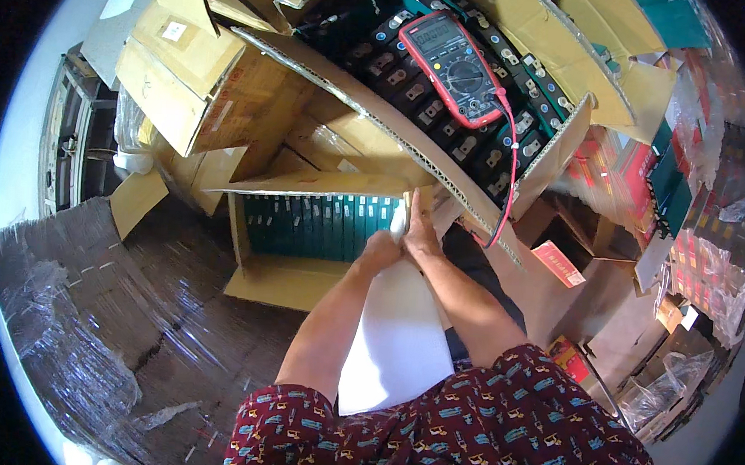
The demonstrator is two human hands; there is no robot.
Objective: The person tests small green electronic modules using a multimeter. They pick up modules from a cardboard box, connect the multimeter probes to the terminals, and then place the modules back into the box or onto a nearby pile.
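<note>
At the right end of an open carton [271, 288], my two hands are close together. A white sheet [400, 341] runs from between them down toward my body. My left hand [380, 251] is closed on its upper part, with most fingertips hidden. My right hand [423, 234] grips the same narrow white part, its fingers reaching up against the carton's end edge. Inside the carton stands a row of dark green, block-shaped batteries [317, 229]. Past my hands, a red and black multimeter [453, 67] rests on dark batteries with metal terminals [415, 90] in a larger open carton [355, 103].
A pink-red lead [513, 173] hangs from the multimeter over the carton edge. Closed cartons [182, 76] stand at the far left. Stacked dark boxes under clear plastic wrap [95, 301] fill the left. A small open carton [590, 233] and wrapped red packages [611, 175] lie at right.
</note>
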